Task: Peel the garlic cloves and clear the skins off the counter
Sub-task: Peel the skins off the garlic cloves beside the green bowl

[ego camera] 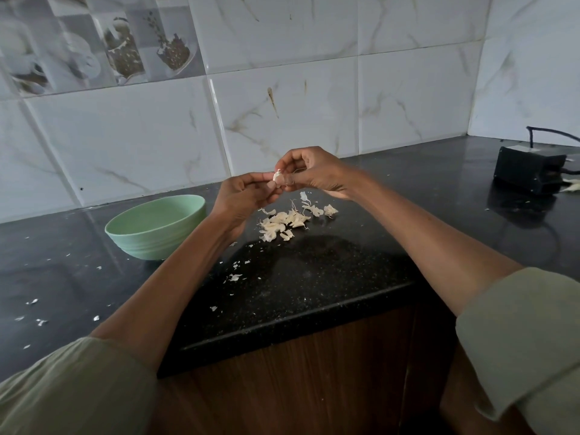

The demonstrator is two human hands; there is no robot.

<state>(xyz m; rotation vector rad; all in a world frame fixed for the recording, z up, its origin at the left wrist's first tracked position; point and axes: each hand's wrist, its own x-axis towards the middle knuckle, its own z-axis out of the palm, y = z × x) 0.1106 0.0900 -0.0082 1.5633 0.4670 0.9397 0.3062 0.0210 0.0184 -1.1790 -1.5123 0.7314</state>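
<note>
**Peeling under way, skins not yet cleared**

A black speckled table [314,277] runs along a marble-tiled wall [282,105]. Above it, one garlic clove [277,176] is pinched between both hands: the left hand [243,196] and the right hand [314,174] each have fingertips curled tight on it, skin partly on.

Directly below lies one pile of skins [288,222]; whether cloves are mixed in I cannot tell. Loose flakes [233,277] are scattered too many to count. One green bowl [155,227] stands left, its contents hidden. One black box [527,172] sits far right. Judged so: peeling mid-course, clearing all left.
</note>
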